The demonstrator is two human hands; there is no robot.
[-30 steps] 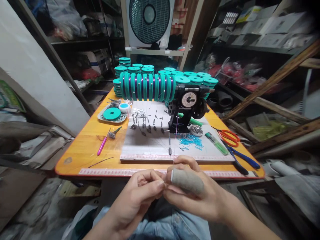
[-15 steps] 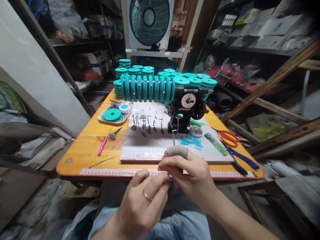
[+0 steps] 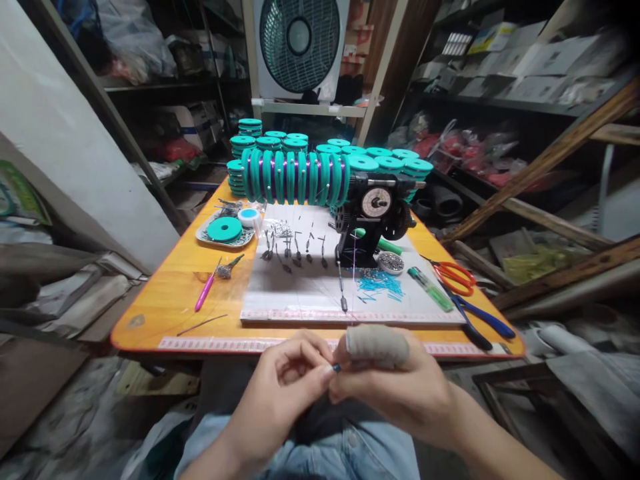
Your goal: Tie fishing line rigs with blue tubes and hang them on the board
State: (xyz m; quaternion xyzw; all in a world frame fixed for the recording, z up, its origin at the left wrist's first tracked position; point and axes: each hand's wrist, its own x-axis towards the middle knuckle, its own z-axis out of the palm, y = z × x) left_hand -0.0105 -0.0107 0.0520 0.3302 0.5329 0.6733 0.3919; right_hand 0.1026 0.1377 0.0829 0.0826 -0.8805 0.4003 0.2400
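My left hand (image 3: 290, 377) pinches a small blue piece (image 3: 337, 367) between thumb and finger, just in front of the table edge. Against it, my right hand (image 3: 400, 380) is closed, one finger wrapped in grey tape; what its fingertips grip is hidden. A thin purple line (image 3: 355, 260) comes down from the black winding machine (image 3: 379, 203) toward my right hand. Beyond my hands, a dark sinker (image 3: 343, 304) hangs on a line. Teal foam spools (image 3: 295, 177) wound with purple line sit in a row on the machine's shaft.
On the white board (image 3: 280, 303) lie blue bits (image 3: 383, 285), a dish of metal parts (image 3: 391, 262) and a green-handled cutter (image 3: 431, 289). Blue pliers (image 3: 483, 317) and orange scissors (image 3: 455, 277) lie right. A magenta tool (image 3: 206, 292) and a tray (image 3: 203, 237) are left.
Both hands have turned and moved slightly down, and the blue piece now shows between them. The sinker near the machine hangs lower and nearer to me.
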